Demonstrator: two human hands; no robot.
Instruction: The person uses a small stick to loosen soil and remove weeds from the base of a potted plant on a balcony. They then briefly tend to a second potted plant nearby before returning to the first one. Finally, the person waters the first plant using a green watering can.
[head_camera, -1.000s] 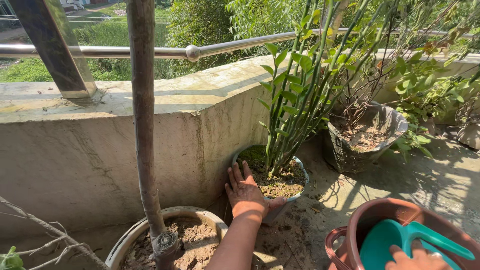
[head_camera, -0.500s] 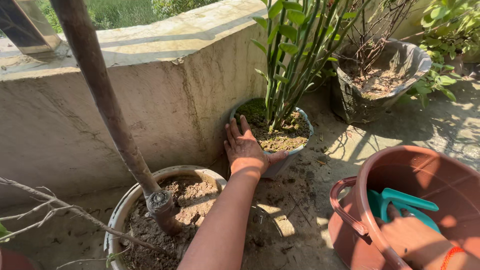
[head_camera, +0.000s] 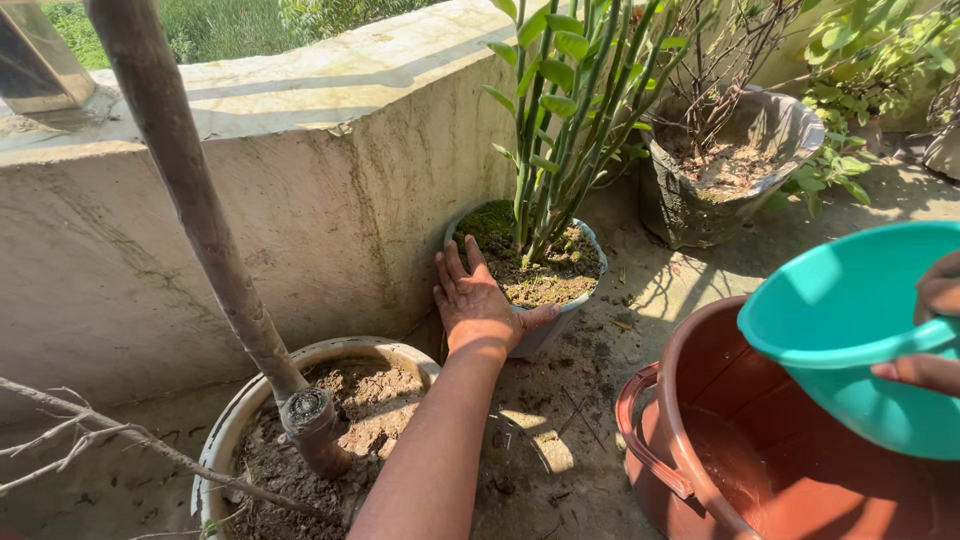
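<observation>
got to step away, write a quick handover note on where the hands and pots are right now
Left hand: open, palm flat against the rim of the small pot with tall green stems, by the wall.
Right hand: grips the teal scoop, held in the air above the brown bucket.
Done: scoop is out of the bucket; whether it holds water cannot be seen.
Left: soil in the small pot looks dry, nothing poured yet. A larger pot with a bare trunk stands in front of it.

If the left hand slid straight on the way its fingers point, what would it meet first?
The left hand rests on the small pot beside the wall; its fingers point up-left, so probably the concrete wall, though depth is unclear.
</observation>
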